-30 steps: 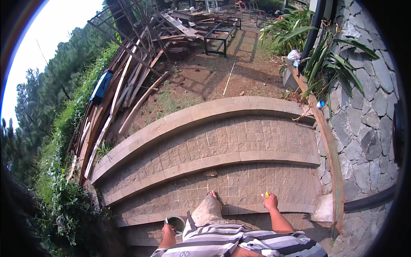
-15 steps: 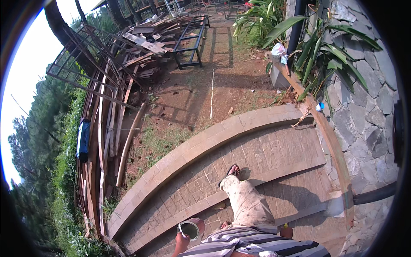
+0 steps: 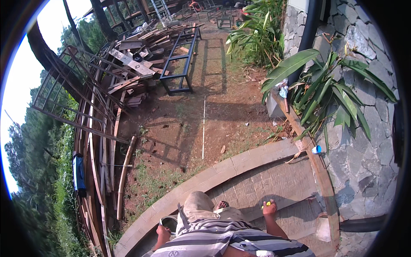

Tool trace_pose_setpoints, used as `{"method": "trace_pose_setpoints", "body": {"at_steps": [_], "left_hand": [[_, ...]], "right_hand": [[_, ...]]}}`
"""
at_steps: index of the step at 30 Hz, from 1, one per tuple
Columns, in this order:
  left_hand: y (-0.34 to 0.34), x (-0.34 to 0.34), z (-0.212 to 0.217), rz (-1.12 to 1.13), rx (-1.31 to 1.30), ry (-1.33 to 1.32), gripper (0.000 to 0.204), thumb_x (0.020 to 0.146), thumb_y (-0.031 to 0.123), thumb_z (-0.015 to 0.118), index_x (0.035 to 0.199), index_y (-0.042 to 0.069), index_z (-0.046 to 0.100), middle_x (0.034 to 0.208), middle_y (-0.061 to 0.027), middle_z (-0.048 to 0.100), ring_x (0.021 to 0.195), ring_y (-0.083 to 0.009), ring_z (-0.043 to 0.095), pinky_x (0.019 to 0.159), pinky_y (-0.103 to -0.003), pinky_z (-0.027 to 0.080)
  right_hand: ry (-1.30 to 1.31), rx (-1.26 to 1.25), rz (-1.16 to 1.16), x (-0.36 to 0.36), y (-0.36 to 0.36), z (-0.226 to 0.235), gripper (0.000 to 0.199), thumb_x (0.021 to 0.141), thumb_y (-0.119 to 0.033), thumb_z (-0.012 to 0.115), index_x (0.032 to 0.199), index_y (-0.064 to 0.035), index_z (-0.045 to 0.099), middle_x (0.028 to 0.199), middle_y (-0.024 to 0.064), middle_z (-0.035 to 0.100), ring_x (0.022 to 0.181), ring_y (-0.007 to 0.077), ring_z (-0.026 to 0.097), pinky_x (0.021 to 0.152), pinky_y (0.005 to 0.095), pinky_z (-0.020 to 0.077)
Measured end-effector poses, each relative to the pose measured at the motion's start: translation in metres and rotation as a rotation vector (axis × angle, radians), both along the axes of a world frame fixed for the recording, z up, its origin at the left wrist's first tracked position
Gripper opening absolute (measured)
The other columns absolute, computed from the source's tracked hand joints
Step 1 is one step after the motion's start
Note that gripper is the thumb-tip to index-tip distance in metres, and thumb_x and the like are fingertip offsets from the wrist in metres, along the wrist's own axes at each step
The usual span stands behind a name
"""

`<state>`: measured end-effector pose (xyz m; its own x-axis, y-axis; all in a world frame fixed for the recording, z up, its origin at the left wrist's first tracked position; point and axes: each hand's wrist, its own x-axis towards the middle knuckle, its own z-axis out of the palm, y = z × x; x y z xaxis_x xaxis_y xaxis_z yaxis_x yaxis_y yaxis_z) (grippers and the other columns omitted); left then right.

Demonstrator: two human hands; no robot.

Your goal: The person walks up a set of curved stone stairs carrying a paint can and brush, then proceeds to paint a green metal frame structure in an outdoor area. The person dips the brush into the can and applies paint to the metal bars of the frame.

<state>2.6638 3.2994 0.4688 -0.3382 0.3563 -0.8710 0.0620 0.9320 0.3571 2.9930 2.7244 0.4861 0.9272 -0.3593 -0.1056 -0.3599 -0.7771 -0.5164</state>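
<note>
Since the left grip (image 3: 162, 233) and the person's left thigh (image 3: 198, 205) cover a good part of the bucket (image 3: 171, 223), it's mainly the top that shows: round mouth, thin pale rim, darker greyish inside, too small to make out any contents. It's just beside that thigh, over the curved steps (image 3: 280, 173), with the left grip clamped on its left side. Over to the right, also above the steps, there's a small yellow thing (image 3: 268, 203), super bright against the dull tan. The right grip (image 3: 270, 209) is closed around it, so most of its shape is hidden and honestly can't be told.
</note>
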Motion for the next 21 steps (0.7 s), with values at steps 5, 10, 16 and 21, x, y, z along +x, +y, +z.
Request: {"method": "trace_pose_setpoints", "body": {"at_steps": [5, 10, 16, 21], "left_hand": [[0.028, 0.155, 0.021, -0.048, 0.216, -0.024, 0.019, 0.093, 0.023, 0.054, 0.083, 0.007, 0.049, 0.067, -0.0084, 0.05, 0.048, -0.0207, 0.049, 0.04, -0.032, 0.037], [0.11, 0.281, -0.02, -0.051, 0.159, -0.079, 0.023, 0.092, 0.032, 0.058, 0.085, 0.011, 0.054, 0.072, -0.0077, 0.055, 0.059, -0.0234, 0.055, 0.05, -0.035, 0.045], [0.204, 0.465, -0.044, -0.024, 0.062, -0.135, 0.018, 0.093, 0.025, 0.05, 0.088, 0.009, 0.054, 0.068, -0.0088, 0.051, 0.05, -0.0194, 0.044, 0.043, -0.032, 0.036], [0.222, 0.639, 0.032, -0.068, 0.074, -0.073, 0.011, 0.091, 0.018, 0.052, 0.083, 0.01, 0.052, 0.064, -0.0065, 0.047, 0.046, -0.0173, 0.04, 0.041, -0.031, 0.034]], "right_hand": [[-0.284, -0.137, 0.175, 0.203, 0.131, 0.119, 0.04, 0.087, -0.03, 0.074, 0.119, -0.0085, 0.063, 0.116, 0.0154, 0.057, 0.114, 0.0375, 0.056, 0.096, 0.0522, 0.0456], [-0.407, -0.166, 0.32, 0.36, 0.219, 0.138, 0.036, 0.085, -0.025, 0.076, 0.114, -0.0089, 0.062, 0.111, 0.0146, 0.055, 0.108, 0.0381, 0.057, 0.092, 0.0518, 0.0475], [-0.133, -0.234, 0.132, 0.496, 0.248, 0.098, 0.038, 0.084, -0.031, 0.076, 0.111, -0.008, 0.063, 0.108, 0.0172, 0.06, 0.103, 0.0401, 0.062, 0.082, 0.0516, 0.0536], [0.175, -0.309, -0.18, 0.547, 0.226, 0.093, 0.043, 0.084, -0.037, 0.075, 0.111, -0.0065, 0.062, 0.094, 0.0206, 0.071, 0.091, 0.0435, 0.069, 0.078, 0.0542, 0.0547]]}}
